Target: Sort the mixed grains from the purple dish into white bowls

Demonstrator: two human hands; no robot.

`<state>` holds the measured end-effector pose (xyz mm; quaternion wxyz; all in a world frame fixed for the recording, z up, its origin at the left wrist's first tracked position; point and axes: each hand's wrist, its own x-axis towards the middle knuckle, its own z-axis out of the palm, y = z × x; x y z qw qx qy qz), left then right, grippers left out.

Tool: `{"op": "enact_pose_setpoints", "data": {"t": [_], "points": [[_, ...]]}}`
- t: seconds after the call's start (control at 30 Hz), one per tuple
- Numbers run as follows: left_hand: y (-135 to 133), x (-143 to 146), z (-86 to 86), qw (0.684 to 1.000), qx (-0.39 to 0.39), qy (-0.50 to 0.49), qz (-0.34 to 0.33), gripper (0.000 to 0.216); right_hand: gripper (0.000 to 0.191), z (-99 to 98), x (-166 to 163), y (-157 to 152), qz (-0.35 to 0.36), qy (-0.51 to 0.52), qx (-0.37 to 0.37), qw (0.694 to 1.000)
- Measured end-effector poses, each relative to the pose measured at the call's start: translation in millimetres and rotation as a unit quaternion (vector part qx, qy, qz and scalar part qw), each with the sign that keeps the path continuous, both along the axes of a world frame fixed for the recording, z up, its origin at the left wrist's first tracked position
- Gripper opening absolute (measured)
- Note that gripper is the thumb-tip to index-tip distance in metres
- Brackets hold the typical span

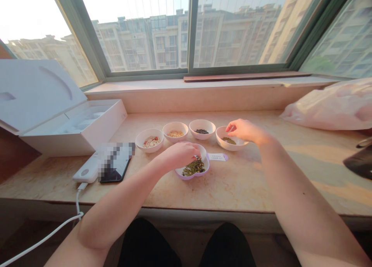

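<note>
My left hand (180,154) reaches into a purple-rimmed dish (194,173) of mixed beans on the stone sill, with its fingers pinched together down among the beans. My right hand (242,130) hovers over the rightmost white bowl (225,143), which holds a few green beans; its fingertips are pinched above the bowl. Three more white bowls stand in a row behind: one with pale slices (149,140), one with tan grains (175,130), one with black beans (202,127). What either pinch holds is too small to make out.
A small white label (217,157) lies beside the purple dish. A phone (114,167) and a white power bank (87,171) with a cable lie at the left. An open white box (75,123) stands behind them. A pink plastic bag (334,106) sits at the right.
</note>
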<state>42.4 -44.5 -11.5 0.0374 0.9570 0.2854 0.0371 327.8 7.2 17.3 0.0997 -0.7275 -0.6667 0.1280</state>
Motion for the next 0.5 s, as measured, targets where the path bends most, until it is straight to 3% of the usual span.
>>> {"op": "enact_pose_setpoints", "data": {"t": [0.23,0.5], "points": [[3,2,-7.7,0.998,-0.017,-0.052,-0.004,0.024,0.017,-3.0,0,1,-0.010,-0.006,0.028,1.000],[0,6,-4.9,1.000,0.024,0.007,0.004,0.026,0.013,7.1,-24,-14,-0.015,0.009,0.085,0.996]]}}
